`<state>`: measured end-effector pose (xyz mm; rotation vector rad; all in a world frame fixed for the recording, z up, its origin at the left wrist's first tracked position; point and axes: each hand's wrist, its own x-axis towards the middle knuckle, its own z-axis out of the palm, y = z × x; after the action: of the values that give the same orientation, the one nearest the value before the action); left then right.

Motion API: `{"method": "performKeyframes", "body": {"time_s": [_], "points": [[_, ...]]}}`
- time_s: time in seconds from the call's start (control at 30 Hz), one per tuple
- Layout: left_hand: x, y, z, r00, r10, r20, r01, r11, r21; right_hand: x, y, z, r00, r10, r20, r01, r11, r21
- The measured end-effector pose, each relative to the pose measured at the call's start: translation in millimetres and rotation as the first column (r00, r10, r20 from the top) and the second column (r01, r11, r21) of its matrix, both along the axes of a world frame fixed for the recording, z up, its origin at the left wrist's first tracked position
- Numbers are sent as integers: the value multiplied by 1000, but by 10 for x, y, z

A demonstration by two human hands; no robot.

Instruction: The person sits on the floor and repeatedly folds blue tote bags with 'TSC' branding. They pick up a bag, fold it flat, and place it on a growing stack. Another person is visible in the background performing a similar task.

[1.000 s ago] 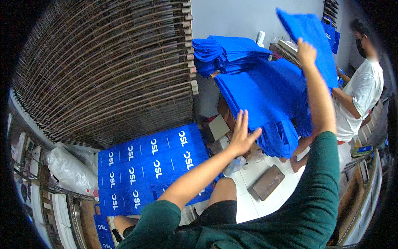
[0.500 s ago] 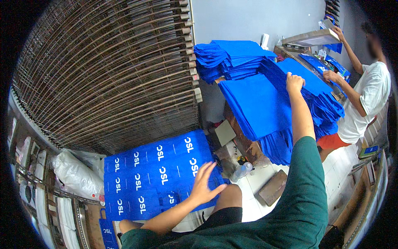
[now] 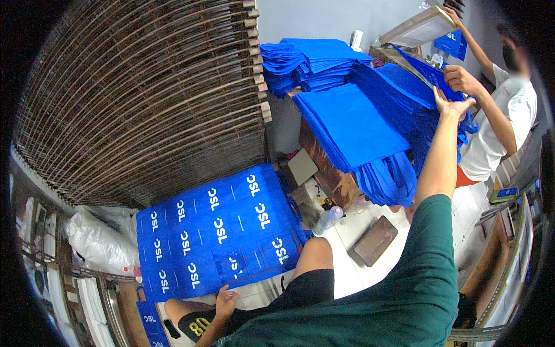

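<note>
My right hand (image 3: 452, 107) is stretched out at the far right, palm up, with thumb and fingers apart. It is close to a blue fabric piece (image 3: 429, 74) that a co-worker's hand (image 3: 461, 80) pinches; whether my fingertips touch it I cannot tell. My left hand (image 3: 227, 302) is low by my thigh, loosely curled with the fingers apart and nothing visible in it. Just beyond it is the near edge of a flat layer of blue printed fabric bags (image 3: 199, 236). Between my hands and the wall lies a stack of plain blue fabric pieces (image 3: 352, 124).
A tall rack of wooden-ended wire shelves (image 3: 144, 98) rises at the left. The co-worker (image 3: 506, 124) holds up a framed screen (image 3: 419, 28) over a bench. A brown block (image 3: 374, 240) and a plastic bottle (image 3: 329, 220) are on the tiled floor. White plastic bundles (image 3: 98, 243) lie left.
My right hand has left the blue stack and reached right, toward the co-worker. My left hand has drawn back from over the printed bags. The co-worker has lifted the frame and a blue piece.
</note>
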<state>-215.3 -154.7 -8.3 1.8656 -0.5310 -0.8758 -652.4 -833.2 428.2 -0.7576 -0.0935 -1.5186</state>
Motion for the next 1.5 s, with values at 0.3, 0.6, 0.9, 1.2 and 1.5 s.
{"method": "performKeyframes", "body": {"time_s": [0.3,0.6,0.9,1.2,1.5], "points": [[5,-182,532,993,74,-94,-75,997,-7,207,328,-128,899,-192,-394,312,913,264],[-225,-600,1142,934,-160,-318,103,977,-188,827,1490,74,867,-333,-372,317,943,-105],[-367,-880,1506,-158,-581,-798,-163,813,-559,2015,4110,-625,684,-210,-699,344,937,55],[540,364,1263,271,-245,-931,-488,799,-353,2828,4543,-1865,434,554,-711,-272,833,483],[1265,520,85,874,215,-436,-211,976,57,3341,4448,-4091,-89,617,-782,-44,782,622]]}}
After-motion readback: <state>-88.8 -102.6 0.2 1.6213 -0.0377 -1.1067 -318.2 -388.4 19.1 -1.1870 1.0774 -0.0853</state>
